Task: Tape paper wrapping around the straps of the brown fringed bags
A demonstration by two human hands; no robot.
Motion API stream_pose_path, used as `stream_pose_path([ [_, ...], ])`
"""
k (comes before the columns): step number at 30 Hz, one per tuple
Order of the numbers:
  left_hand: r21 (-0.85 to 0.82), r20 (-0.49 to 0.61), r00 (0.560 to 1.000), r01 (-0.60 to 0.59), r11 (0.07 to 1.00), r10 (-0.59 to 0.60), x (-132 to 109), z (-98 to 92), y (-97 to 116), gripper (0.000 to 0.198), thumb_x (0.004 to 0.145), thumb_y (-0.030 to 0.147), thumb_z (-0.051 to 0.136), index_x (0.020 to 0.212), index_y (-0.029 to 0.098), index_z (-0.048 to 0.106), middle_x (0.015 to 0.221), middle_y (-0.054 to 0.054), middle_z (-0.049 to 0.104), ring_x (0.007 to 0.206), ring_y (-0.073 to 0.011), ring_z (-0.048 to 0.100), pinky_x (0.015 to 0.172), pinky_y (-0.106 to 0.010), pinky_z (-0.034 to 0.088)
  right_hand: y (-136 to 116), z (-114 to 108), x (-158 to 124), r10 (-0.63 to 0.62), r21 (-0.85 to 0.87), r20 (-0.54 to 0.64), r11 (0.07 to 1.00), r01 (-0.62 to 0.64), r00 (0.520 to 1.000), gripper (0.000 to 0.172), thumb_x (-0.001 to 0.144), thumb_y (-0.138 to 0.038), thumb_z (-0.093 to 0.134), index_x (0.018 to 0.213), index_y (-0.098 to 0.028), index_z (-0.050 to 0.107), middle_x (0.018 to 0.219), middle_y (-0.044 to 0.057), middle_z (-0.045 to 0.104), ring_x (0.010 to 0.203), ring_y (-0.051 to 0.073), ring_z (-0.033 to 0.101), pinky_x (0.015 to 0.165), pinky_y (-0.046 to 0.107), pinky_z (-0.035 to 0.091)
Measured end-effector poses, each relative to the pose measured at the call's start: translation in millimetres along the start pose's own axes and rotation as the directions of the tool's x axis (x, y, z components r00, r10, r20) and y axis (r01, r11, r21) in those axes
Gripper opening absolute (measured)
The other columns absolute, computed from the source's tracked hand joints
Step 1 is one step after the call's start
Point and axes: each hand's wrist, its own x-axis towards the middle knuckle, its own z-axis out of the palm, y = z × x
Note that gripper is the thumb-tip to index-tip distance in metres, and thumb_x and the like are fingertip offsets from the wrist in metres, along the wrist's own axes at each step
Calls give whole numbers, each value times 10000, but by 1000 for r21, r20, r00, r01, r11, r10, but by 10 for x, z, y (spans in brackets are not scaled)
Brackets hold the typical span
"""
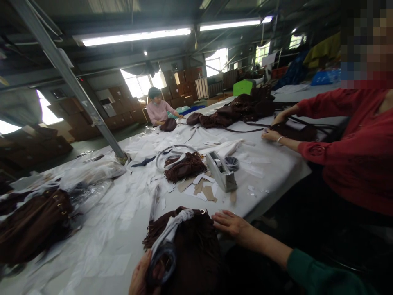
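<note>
A dark brown fringed handbag (196,246) lies at the table's near edge, with white wrapping (176,225) along its strap and a small metal ring at its top. At its lower left, my left hand (140,272) is closed around a dark, shiny ring that looks like a roll of tape (172,256); some fingers show through its hole. My right hand (231,226) rests against the bag's right side, fingers stretched out and holding nothing. The bag's lower part fades into shadow.
A grey tape dispenser (221,172), dark roll (231,163), card pieces (208,192) and fringed brown item (186,167) lie ahead. Brown bags (33,223) are at left. A metal post (76,86) rises from the table. A red-sleeved co-worker (353,135) handles a bag at right; another person (159,108) sits beyond.
</note>
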Motion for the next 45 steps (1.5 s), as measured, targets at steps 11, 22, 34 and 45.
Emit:
stream_pose_path([
  [11, 15, -43, 999, 9, 1000, -9, -112, 99, 23, 429, 631, 457, 805, 624, 161, 494, 460, 69, 399, 403, -75, 457, 380, -159, 348, -248, -246, -219, 553, 408, -372, 819, -404, 745, 373, 909, -450, 483, 668, -181, 578, 581, -9, 534, 577, 150, 511, 586, 271, 388],
  [22, 115, -18, 1000, 13, 993, -11, -218, 237, 81, 500, 657, 598, 726, 681, 152, 500, 488, 83, 413, 304, 7, 218, 281, -113, 112, -1017, -516, 29, 591, 965, 113, 128, -230, 799, 457, 813, -590, 570, 736, -142, 614, 543, -12, 569, 535, 104, 493, 570, 229, 366],
  [34, 173, -15, 986, -164, 971, 169, -284, 319, 20, 518, 694, 642, 670, 707, 189, 420, 531, 95, 385, 373, -10, 202, 328, -118, 118, -1735, -170, 438, 470, 937, 319, -23, -350, 823, 522, 720, -673, 607, 653, -156, 587, 343, -63, 457, 269, 69, 367, 326, 186, 220],
  [45, 531, 178, 837, -524, 666, 517, -443, 275, 20, 374, 839, 525, 569, 826, 171, 688, 1041, -99, 532, 1012, -249, 519, 897, -301, 419, -2013, -73, 762, 540, 971, 187, 23, -236, 821, 517, 801, -665, 543, 757, -153, 602, 438, -47, 494, 370, 72, 439, 381, 171, 304],
])
